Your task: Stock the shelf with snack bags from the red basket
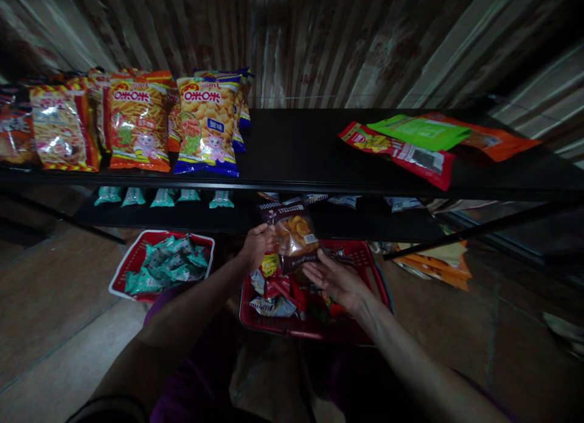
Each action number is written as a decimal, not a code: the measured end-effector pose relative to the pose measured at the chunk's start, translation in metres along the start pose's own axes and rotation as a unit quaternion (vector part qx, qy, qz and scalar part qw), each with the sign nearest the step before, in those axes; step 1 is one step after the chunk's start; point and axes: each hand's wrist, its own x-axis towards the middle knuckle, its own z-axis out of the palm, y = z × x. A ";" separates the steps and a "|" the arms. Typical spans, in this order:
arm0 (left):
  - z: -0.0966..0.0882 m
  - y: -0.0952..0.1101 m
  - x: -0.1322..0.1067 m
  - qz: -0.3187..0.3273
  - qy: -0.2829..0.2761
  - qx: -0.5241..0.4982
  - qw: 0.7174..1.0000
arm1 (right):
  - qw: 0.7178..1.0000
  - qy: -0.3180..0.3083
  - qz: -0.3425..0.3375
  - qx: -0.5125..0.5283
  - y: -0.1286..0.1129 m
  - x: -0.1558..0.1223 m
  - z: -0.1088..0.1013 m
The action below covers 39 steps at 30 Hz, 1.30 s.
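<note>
My left hand (256,243) grips the left edge of a dark brown snack bag (292,231) with orange pieces showing through its clear front. The bag is held upright above a red basket (371,258) full of mixed snack packets. My right hand (335,280) lies palm up under the bag's lower right corner, fingers stretched and touching it. Both hands are just below the front edge of a black shelf (296,149).
Several orange and blue snack bags (207,122) stand at the shelf's left. A red packet (401,155), a green packet (422,131) and an orange packet (497,142) lie flat at its right. Another red basket (132,262) holds teal packets. Teal packets line a lower shelf (159,198).
</note>
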 end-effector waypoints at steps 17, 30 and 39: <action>0.005 0.013 -0.002 0.047 0.027 -0.013 0.998 | 0.996 -0.024 -0.082 -0.038 0.013 -0.019 0.024; -0.007 0.011 -0.001 0.030 -0.004 -0.016 0.999 | 0.997 -0.018 -0.075 0.017 0.036 -0.019 0.029; -0.001 0.006 -0.012 -0.013 -0.153 -0.062 0.986 | 0.996 -0.018 -0.083 0.018 0.032 -0.016 0.030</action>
